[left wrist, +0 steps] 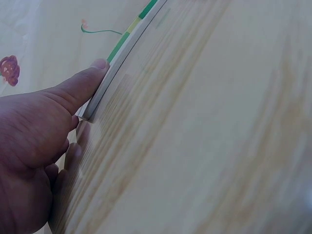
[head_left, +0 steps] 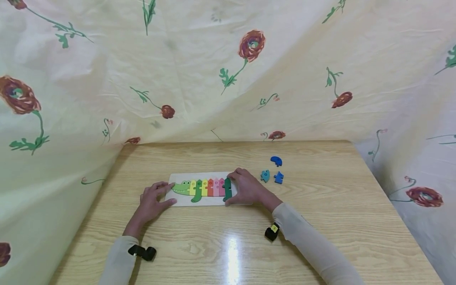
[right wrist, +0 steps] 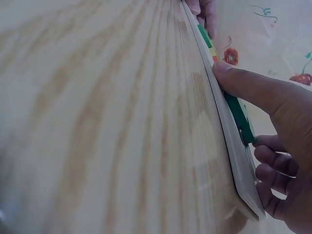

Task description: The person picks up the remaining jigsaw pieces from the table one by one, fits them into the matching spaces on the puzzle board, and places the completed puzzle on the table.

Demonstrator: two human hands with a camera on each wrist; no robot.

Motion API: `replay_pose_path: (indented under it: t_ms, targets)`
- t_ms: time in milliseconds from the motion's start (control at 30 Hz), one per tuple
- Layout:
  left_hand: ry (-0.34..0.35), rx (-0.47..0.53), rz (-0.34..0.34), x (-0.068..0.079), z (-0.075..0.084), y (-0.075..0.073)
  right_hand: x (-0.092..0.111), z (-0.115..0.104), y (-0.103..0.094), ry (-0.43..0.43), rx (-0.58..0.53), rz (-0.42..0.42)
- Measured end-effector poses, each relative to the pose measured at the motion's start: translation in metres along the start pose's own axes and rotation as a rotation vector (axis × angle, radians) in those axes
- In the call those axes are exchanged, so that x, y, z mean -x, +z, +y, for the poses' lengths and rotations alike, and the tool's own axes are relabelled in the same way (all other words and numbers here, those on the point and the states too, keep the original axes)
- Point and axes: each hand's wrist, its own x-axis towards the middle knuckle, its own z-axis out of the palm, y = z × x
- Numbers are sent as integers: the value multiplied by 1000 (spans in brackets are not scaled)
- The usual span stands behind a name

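A white puzzle board (head_left: 210,202) lies on the table, bearing a crocodile made of coloured pieces. Its light green head (head_left: 182,189) is on the left, with yellow, green, red and pink pieces following. At the board's left end, my left hand (head_left: 152,201) holds the edge, thumb on the near side (left wrist: 83,87) and a fingertip close to the snout. Over the right part, my right hand (head_left: 247,188) grips a dark green piece (head_left: 228,189) lengthwise between thumb and fingers. That piece (right wrist: 239,114) sits on the board beside the pink one.
Right of the board lie three loose pieces: a dark blue curved one (head_left: 276,160), a teal one (head_left: 265,175) and a blue one (head_left: 279,177). A flowered cloth (head_left: 199,79) hangs behind and beside the wooden table (head_left: 199,245).
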Motion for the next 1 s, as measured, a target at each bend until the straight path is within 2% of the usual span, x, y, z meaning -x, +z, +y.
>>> replay_pose_path:
  t_ms: [1000]
  targets:
    - [6,-6,1,1,-1,-1,1,2,2,3,-13,0]
